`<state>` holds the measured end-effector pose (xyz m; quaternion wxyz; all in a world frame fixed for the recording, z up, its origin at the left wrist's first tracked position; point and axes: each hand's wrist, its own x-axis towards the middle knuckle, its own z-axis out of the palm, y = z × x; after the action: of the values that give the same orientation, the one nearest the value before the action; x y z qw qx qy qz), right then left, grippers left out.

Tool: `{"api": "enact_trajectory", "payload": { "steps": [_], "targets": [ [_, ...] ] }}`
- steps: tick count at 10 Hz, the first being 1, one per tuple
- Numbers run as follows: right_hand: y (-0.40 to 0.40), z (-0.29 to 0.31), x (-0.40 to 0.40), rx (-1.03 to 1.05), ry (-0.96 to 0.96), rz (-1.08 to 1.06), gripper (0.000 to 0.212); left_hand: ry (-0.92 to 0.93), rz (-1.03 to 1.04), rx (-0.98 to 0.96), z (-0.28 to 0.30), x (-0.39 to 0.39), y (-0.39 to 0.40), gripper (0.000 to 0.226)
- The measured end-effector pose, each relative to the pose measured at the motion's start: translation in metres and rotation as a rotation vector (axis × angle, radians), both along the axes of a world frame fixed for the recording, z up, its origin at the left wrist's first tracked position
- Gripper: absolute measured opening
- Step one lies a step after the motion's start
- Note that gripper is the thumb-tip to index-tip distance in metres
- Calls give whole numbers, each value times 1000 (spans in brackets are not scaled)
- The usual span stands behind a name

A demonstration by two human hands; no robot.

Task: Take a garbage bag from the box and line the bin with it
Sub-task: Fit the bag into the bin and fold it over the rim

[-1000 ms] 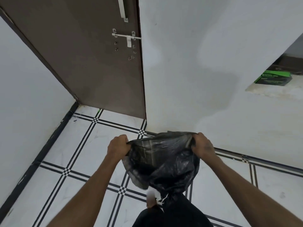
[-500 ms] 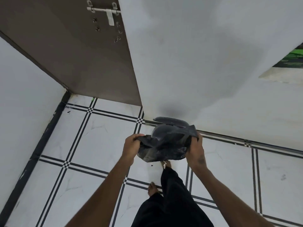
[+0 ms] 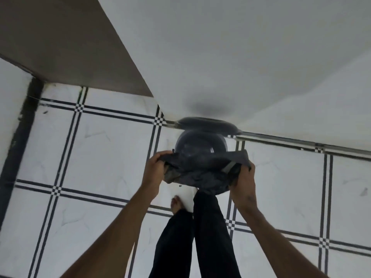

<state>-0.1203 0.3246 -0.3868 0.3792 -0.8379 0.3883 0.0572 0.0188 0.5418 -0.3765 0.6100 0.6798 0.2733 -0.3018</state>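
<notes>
Both hands hold the black garbage bag [image 3: 200, 173] by its mouth, stretched between them just in front of the dark round bin [image 3: 200, 146] that stands on the tiled floor [image 3: 100, 157] against the white wall [image 3: 241, 57]. The left hand [image 3: 155, 167] is clenched on the left edge of the bag's rim, and the right hand [image 3: 244, 177] is clenched on the right edge, with a crumpled fold of film bunched under its fingers. The bin's lid [image 3: 206, 125] appears to be swung up and leaning back against the wall, so the opening is exposed.

Compared with 1 second ago, the bag has come a long way down: then it hung at about waist level, its body dangling full length below the hands and no bin in sight. Half a second ago the bin had just come into view beyond the bag. Now the hands are lower and further forward, the bag's mouth sits close over the near side of the bin's rim, and the bag's body is gathered in a loose bunch beneath the hands instead of hanging free. Whether the film already touches the rim cannot be told, since the frame is blurred with motion.

The box is not in view, so the taking step looks done. The work in hand seems to be the lining itself: the bunched body probably has to drop inside the bin before the mouth is folded over the rim.
</notes>
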Motion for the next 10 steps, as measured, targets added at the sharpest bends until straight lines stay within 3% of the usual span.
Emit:
{"api": "enact_trajectory", "payload": {
  "steps": [1,3,4,5,6,7,8,10],
  "targets": [
    [-5,-24,5,-7,37,-62,51,-5,23,-41,-28,9,-6,43],
    [-5,-21,25,-46,-64,-140,48,-73,21,-135,-30,25,-17,44],
    [-1,-23,29,-61,-198,-99,54,-132,-126,-98,-36,27,-14,49],
    [-1,-60,22,-48,-155,-73,59,-142,-244,35,-60,23,-12,43],
    [-6,-113,17,-8,-75,-5,50,-154,-389,208,-98,24,-12,37],
    [-15,-157,24,31,46,89,55,-229,-597,465,-140,38,-13,32],
    [-33,-203,34,24,120,169,59,-340,-725,598,-184,61,-17,19],
    [-66,-243,58,-108,23,-43,24,-538,-835,655,-235,95,-39,24]
  ]
}}
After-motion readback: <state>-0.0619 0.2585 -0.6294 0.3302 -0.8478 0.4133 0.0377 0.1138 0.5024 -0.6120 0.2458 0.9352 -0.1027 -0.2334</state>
